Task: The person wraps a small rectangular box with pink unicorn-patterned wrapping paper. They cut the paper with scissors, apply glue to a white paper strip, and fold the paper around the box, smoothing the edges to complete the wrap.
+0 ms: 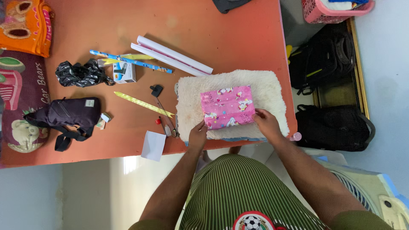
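Note:
A box wrapped in pink patterned paper [228,106] lies on a fluffy cream mat [264,87] at the near right of an orange surface [204,30]. My left hand [197,135] grips the wrapped box at its near left corner. At the near right corner, my right hand [267,123] presses its fingers on the edge of the box. Both arms reach in from below.
Left of the mat lie scissors [166,115], a yellow strip [142,104], a white paper slip [153,145], rolled white paper [172,56], a small box [125,71], a crumpled black bag [81,73] and a dark pouch [68,114]. Black bags [332,127] and a fan [375,191] stand at right.

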